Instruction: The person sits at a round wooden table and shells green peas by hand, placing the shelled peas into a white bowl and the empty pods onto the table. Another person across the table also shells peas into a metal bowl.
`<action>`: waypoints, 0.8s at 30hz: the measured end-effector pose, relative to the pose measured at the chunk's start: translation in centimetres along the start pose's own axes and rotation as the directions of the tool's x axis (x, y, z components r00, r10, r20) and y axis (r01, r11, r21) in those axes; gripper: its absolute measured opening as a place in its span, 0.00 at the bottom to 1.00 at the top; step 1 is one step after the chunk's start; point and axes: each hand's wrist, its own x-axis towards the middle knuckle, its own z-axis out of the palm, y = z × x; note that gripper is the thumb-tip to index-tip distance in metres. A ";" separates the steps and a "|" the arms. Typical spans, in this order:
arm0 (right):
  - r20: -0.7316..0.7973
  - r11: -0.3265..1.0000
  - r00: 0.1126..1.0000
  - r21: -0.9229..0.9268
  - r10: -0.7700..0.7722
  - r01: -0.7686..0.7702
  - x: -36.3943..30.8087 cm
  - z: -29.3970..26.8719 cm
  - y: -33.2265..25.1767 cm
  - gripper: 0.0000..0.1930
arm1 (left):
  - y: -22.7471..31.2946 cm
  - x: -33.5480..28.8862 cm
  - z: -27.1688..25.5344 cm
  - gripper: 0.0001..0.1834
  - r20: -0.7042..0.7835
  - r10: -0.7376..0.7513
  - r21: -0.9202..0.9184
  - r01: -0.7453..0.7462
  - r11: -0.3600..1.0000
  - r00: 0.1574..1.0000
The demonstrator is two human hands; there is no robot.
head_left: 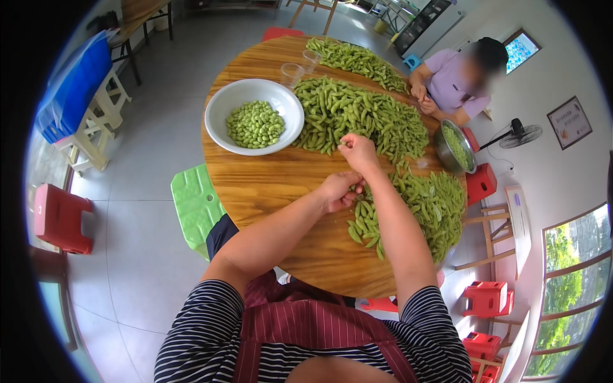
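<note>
Fingers [349, 200] of left hand [337, 191] and right hand [359, 153] curl closed, contents unclear, near pods [357, 112]; bowl [218, 122] sits far left.

Here on my feed a grey tiled floor [140, 236] spreads out around the round wooden worktop [255, 182], with a green stool [193, 195] close at its left edge, a red stool [60, 218] farther left, and cream stools [96, 142] under something blue beyond. Over to the right I've got a pale wall [543, 80] carrying a framed notice [569, 122], a black fan [520, 135] near it, and a dark-fronted cabinet [423, 25] toward the far end. Lower right, daylight fills a window [562, 300] with green leaves outside, red stools [488, 298] standing nearby!
</note>
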 end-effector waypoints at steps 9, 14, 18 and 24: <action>0.013 0.450 0.970 0.884 0.243 -0.125 -7.7 -3.8 2.7 0.06 | -0.1 -0.3 1.3 0.04 -0.138 0.204 0.104 -0.190 0.976 0.969; 0.024 0.149 0.967 0.987 0.252 -0.063 -11.8 -2.5 3.8 0.05 | -0.3 -0.7 1.7 0.02 -0.091 0.267 0.169 -0.249 0.954 0.960; 0.013 0.130 0.961 0.990 0.276 -0.051 -12.2 -1.0 4.2 0.05 | -1.0 0.0 1.5 0.03 -0.118 0.310 0.332 -0.257 0.908 0.943; -0.050 0.329 0.966 0.944 0.254 -0.038 -12.5 -1.4 4.3 0.05 | -0.9 -0.1 1.1 0.03 -0.142 0.330 0.415 -0.247 0.876 0.933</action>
